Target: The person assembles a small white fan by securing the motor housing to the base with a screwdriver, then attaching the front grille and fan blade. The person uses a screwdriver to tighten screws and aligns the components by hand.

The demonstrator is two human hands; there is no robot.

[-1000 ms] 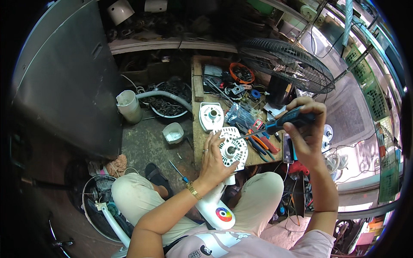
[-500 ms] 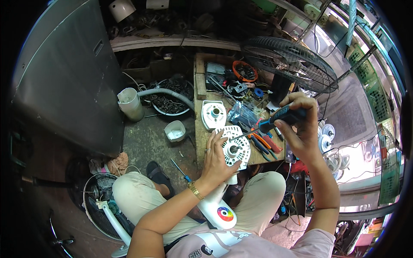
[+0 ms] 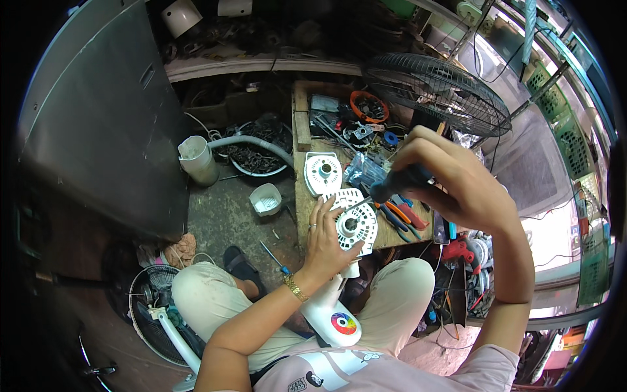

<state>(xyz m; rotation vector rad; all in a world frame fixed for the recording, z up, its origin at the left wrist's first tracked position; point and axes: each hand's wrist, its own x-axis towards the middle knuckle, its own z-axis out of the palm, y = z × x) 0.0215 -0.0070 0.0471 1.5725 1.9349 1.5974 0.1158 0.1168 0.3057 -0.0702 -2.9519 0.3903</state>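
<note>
A white slotted fan motor housing [image 3: 367, 230], with a shaft at its centre, tops a white fan stand [image 3: 321, 319] held upright between my knees. My left hand [image 3: 324, 243] is closed round the housing's left and lower side. In my right hand [image 3: 457, 179] is a screwdriver [image 3: 390, 186] with a dark handle. Its thin shaft slants down left to the housing's upper part, near my left fingertips; the exact tip contact is too small to make out. Just beyond lies a second white motor cover [image 3: 323, 171] on the wooden bench [image 3: 304, 219].
Pliers [image 3: 400, 212] and an orange bowl of small parts [image 3: 369, 106] are on the bench. A black fan guard [image 3: 437, 91] rises behind. On the floor stand a basin of dark parts [image 3: 261, 171], a white container [image 3: 266, 199] and another screwdriver [image 3: 274, 257].
My right hand has rolled over the screwdriver handle, its back now turned up, and the forearm has swung outward to the right. My left hand keeps its hold on the housing.
</note>
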